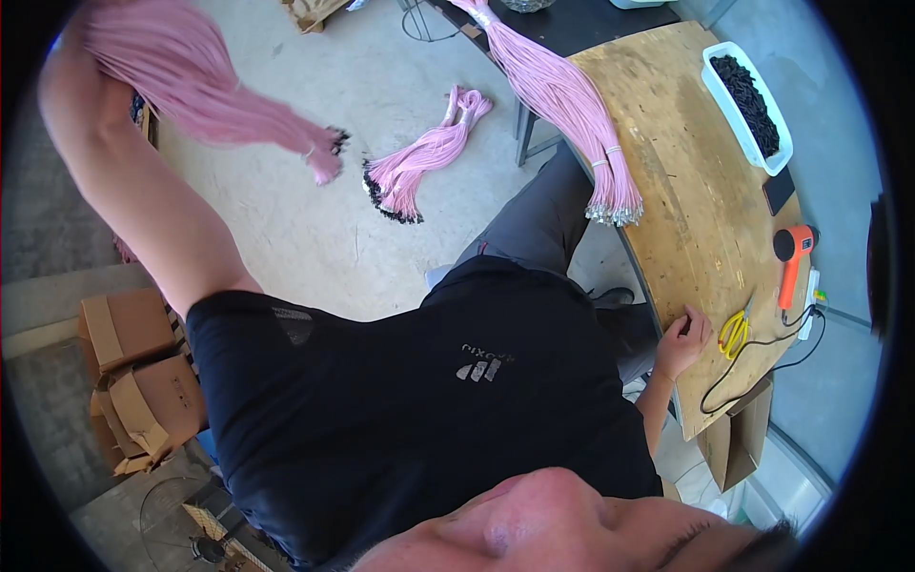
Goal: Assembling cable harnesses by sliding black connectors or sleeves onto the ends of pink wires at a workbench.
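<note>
A large bundle of pink wires [181, 81] with dark connectors at its end hangs from my raised left arm [143, 172] at the upper left. It looks blurred and held up off the floor; the fingers of my left hand are hidden behind it and by the picture's rim. My right hand [684, 340] rests on the edge of the wooden table [677, 153], its fingers loosely bent and nothing visible in them. Yellow-handled scissors [734, 332] lie just beside it. Another tied pink wire bundle [553, 86] with pale connectors lies across the table's left edge.
A shorter pink wire bundle [434, 157] is on the floor. The table holds a white tray [713, 71] of black pieces, a dark flat object [779, 191], an orange heat gun [789, 276] and a looping black cord [729, 374]. Cardboard boxes [129, 329] stand at left.
</note>
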Available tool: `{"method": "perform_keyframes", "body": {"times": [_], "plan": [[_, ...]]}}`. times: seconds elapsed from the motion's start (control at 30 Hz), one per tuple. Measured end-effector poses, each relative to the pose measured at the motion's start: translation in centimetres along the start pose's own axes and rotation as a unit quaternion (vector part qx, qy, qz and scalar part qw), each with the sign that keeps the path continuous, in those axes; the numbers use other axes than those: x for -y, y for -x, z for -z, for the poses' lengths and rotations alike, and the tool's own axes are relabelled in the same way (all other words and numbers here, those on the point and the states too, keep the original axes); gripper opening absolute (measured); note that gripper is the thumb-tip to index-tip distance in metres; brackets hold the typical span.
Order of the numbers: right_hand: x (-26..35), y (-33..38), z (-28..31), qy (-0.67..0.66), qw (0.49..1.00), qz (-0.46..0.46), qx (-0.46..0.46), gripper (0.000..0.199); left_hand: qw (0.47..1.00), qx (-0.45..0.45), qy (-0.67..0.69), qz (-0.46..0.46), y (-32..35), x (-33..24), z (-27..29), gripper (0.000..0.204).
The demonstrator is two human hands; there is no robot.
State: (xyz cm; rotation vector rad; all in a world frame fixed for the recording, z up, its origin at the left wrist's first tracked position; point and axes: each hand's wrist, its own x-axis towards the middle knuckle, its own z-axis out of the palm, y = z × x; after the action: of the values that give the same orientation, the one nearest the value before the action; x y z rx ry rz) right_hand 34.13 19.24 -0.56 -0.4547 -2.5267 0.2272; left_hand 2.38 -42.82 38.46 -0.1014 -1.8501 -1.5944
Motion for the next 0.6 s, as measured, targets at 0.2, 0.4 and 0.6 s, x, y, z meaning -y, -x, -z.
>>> {"method": "perform_keyframes", "body": {"times": [0.2, 0.4, 0.6], "plan": [[0.0, -0.1, -0.2, 0.012, 1.0, -0.006, 0.015, 0.02, 0.972, 0.117, -0.184, -0.082, 4.3, 14.3, 2.5, 0.025], [0.3, -0.3, -0.3, 0.025, 1.0, -0.008, 0.017, 0.02, 0.896, 0.198, -0.397, -0.003, 8.5, 37.7, -5.7, 0.081], [0.3, -0.3, -0.5, 0.027, 0.999, -0.023, 0.018, 0.02, 0.898, 0.234, -0.371, 0.005, 19.9, 42.6, -18.0, 0.097]]}}
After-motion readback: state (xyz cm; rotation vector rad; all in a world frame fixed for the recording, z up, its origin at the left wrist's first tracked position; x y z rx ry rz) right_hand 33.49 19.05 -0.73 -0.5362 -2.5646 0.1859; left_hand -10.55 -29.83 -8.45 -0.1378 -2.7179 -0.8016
